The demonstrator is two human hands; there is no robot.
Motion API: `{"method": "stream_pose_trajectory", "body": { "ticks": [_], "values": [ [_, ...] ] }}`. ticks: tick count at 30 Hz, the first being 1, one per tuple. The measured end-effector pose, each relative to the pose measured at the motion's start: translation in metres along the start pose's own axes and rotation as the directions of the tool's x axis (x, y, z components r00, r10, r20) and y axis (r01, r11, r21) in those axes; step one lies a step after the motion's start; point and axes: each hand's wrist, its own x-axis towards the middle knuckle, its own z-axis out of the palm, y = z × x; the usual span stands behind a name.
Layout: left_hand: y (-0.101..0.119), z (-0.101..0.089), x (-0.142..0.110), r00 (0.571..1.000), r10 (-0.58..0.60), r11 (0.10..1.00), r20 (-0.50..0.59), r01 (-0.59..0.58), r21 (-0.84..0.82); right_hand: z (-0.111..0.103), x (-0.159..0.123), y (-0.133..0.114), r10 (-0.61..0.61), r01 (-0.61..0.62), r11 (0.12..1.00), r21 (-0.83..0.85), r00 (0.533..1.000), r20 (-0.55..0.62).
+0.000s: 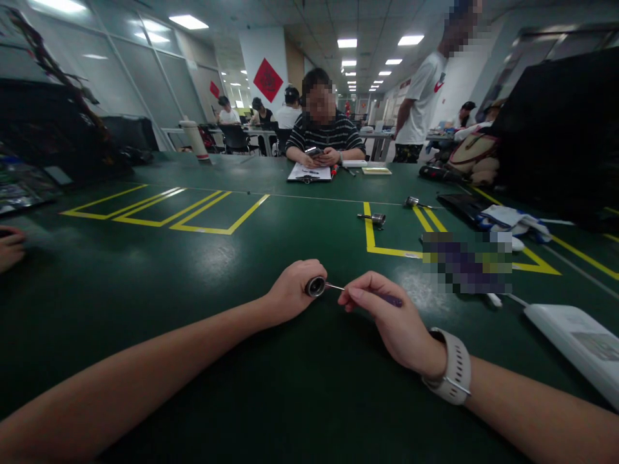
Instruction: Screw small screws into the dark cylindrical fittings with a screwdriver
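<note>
My left hand (pixel 290 293) is closed around a small round metal cylinder (pixel 316 286), its open end turned toward my right hand. My right hand (pixel 382 316), with a pale watch on its wrist, pinches a thin tool with a purple handle (pixel 389 299). The tool's metal tip (pixel 333 286) points into the cylinder. Both hands rest low over the dark green table (pixel 193 270) near its front middle.
Yellow tape outlines (pixel 167 209) mark the table. Two more metal parts (pixel 373 218) (pixel 413 202) lie farther back. A white booklet (pixel 575 341) lies at the right. A seated person (pixel 324 129) faces me across the table; another person's hand (pixel 9 248) rests at the left edge.
</note>
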Motion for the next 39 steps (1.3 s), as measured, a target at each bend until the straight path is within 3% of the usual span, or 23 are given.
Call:
{"method": "stream_pose_trajectory", "body": {
  "ticks": [3,6,8,11,14,18,20,23,26,29,31,34,39],
  "values": [
    [0.002,0.0,0.0,1.0,0.006,0.999,0.009,-0.006,0.052,0.003,-0.006,-0.007,-0.122,0.129,0.935,-0.33,0.992,0.043],
    [0.002,0.001,-0.001,0.999,0.021,0.996,0.026,-0.023,0.087,0.004,-0.008,-0.012,-0.135,0.155,0.895,-0.419,0.988,0.077],
    [0.001,0.001,-0.001,0.999,0.03,0.996,0.032,-0.032,0.081,0.002,-0.006,-0.012,-0.078,0.094,0.935,-0.343,0.995,0.062],
    [-0.002,0.002,-0.002,0.999,0.041,0.999,0.017,-0.041,0.033,-0.002,-0.001,-0.008,0.02,-0.016,0.998,-0.059,0.998,0.055],
    [-0.003,0.002,-0.001,0.999,0.053,0.998,0.005,-0.052,-0.035,-0.004,0.003,-0.003,0.107,-0.118,0.971,0.208,0.992,0.06],
    [-0.002,0.001,-0.001,0.997,0.074,0.994,0.01,-0.073,-0.086,-0.002,0.004,0.0,0.163,-0.18,0.933,0.312,0.983,0.079],
    [-0.002,0.001,-0.001,0.998,0.059,0.996,0.01,-0.058,-0.07,-0.001,0.002,0.0,0.12,-0.13,0.959,0.251,0.991,0.053],
    [-0.001,0.002,-0.001,1.0,0.016,1.0,0.01,-0.016,-0.02,0.0,-0.004,-0.003,-0.008,0.008,1.0,-0.029,1.0,0.012],
    [0.0,0.002,0.0,1.0,0.003,1.0,0.009,-0.003,0.022,0.003,-0.01,-0.009,-0.118,0.121,0.935,-0.334,0.993,0.029],
    [0.001,0.001,-0.001,1.0,0.019,0.999,0.007,-0.019,0.04,0.005,-0.011,-0.012,-0.118,0.125,0.911,-0.394,0.992,0.042],
    [0.0,0.001,-0.001,1.0,0.027,0.999,0.0,-0.027,0.034,0.003,-0.009,-0.011,-0.065,0.075,0.948,-0.309,0.997,0.043],
    [-0.002,0.002,-0.002,0.999,0.035,0.999,-0.008,-0.035,-0.007,-0.001,-0.004,-0.007,0.019,-0.017,0.999,-0.036,0.999,0.043],
    [-0.004,0.001,-0.002,0.998,0.064,0.993,-0.005,-0.064,-0.096,-0.002,0.001,0.0,0.147,-0.157,0.945,0.286,0.988,0.058]
  ]
}}
